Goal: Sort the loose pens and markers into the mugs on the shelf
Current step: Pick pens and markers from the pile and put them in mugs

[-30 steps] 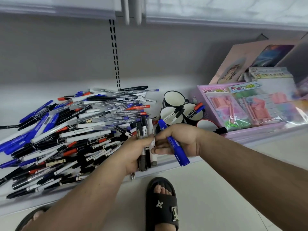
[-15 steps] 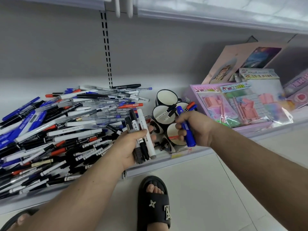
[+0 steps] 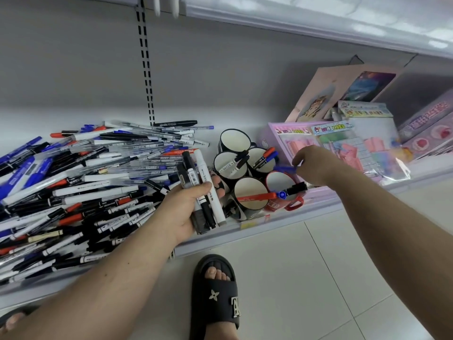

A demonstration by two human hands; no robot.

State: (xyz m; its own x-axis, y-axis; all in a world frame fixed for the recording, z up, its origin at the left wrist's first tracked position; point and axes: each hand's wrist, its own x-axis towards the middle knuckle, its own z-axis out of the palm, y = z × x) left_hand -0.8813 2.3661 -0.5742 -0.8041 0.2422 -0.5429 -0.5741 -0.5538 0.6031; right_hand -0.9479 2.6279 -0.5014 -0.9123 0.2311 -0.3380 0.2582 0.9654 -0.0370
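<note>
A big heap of loose pens and markers (image 3: 81, 182) covers the left of the white shelf (image 3: 220, 238). Several mugs (image 3: 234, 141) stand clustered at the shelf's middle, some with a marker or two inside. My left hand (image 3: 182, 208) grips a bundle of black and white markers (image 3: 201, 190) just left of the mugs. My right hand (image 3: 312, 165) pinches a blue marker (image 3: 285, 169) over the red mug (image 3: 282, 190), beside the back right mug. A red marker (image 3: 256, 197) lies across the front mug's rim.
Pink packaged stationery sets (image 3: 326, 148) and boxes crowd the shelf right of the mugs. An upper shelf (image 3: 318, 23) overhangs. My sandalled foot (image 3: 215, 298) stands on the tiled floor below the shelf edge.
My right hand has carried the blue marker away from my left hand, rightward and back over the mugs. My left hand keeps its marker bundle and has barely shifted.
</note>
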